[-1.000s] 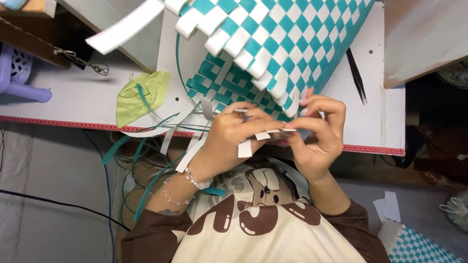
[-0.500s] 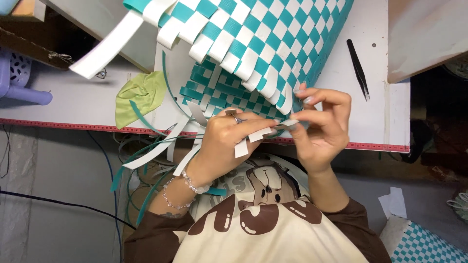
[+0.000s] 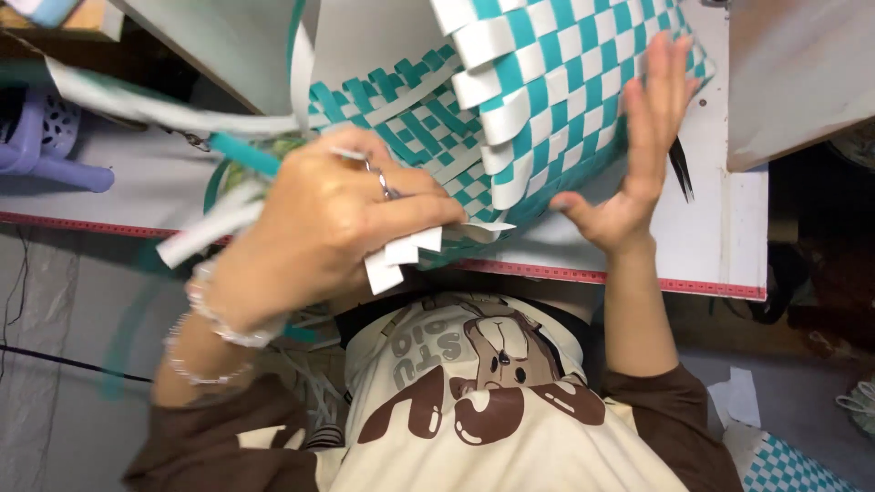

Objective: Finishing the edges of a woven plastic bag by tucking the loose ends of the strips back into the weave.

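Head view, one moment. Largest item: the teal-and-white woven basket (image 3: 565, 100), lying on the white tabletop (image 3: 720, 246) directly ahead of both hands, its open weave facing me. My right hand (image 3: 638, 155) is spread flat, fingers extended, palm pressed against the basket's side wall; it grips nothing. My left hand (image 3: 328, 219) is closed in a pinch on the white strip ends (image 3: 401, 260) at the basket's near edge, knuckles blurred. Loose teal and white strips (image 3: 219, 196) trail off to the outside of the left hand. Black tweezers (image 3: 679, 169) lie just beyond the right hand, partly hidden by it. Risk, as I judge it: the pinched ends could slide out of the weave if the left hand pulls while the right only braces, loosening the rows; the trailing strips could also snag on the wrist. Versus half a second ago: the right hand has left the strip ends and opened against the wall; the basket sits closer and rotated.
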